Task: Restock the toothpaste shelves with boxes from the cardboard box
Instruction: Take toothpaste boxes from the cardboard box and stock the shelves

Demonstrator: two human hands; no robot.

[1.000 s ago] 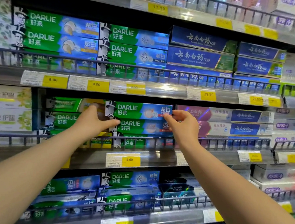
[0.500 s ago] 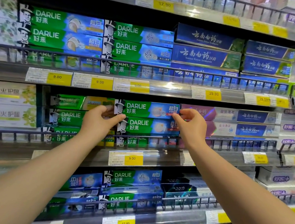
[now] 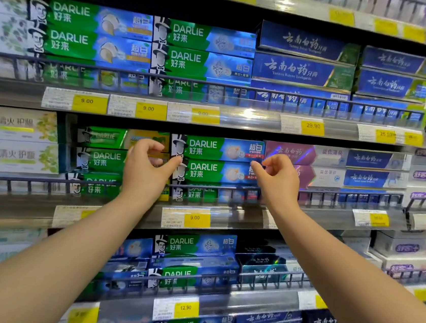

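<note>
Reaches the left forearm (image 3: 49, 257) and the right forearm (image 3: 352, 278), both bare, up from the bottom corners toward the middle shelf (image 3: 240, 217). Curls the left hand (image 3: 149, 172) into a loose C, fingers bent over on top, thumb stretched out to the right and apart from them, nothing held in the gap. Brings that thumb tip to the left end of the middle Darlie stack (image 3: 217, 161); touching or just short of it, cannot tell. Mirrors this with the right hand (image 3: 277, 182): fingers bent on top, thumb pointing left at the right end of the same stack, a narrow gap between thumb and fingers, nothing pinched there. Contact with the cardboard unclear here too.

Just beyond the hands, along the front of the middle shelf: a dark wire rail (image 3: 335, 195), with a yellow 9.00 price tag (image 3: 196, 218) on the edge strip below. Behind the rail, between the two hands: the stack itself, three green-and-blue toothpaste boxes lying flat, long face forward, one on another, the lowest half hidden by the wires. To its left, set further back, another Darlie stack (image 3: 100, 159). Just beside it on the right, purple boxes (image 3: 290, 153). At the far left, white boxes (image 3: 17, 125).

Lower down, between the forearms, lower Darlie boxes (image 3: 191, 246) behind their own rail. Higher and furthest off, on the shelf above, upper Darlie boxes (image 3: 88, 30) beside dark blue boxes (image 3: 302, 70).
</note>
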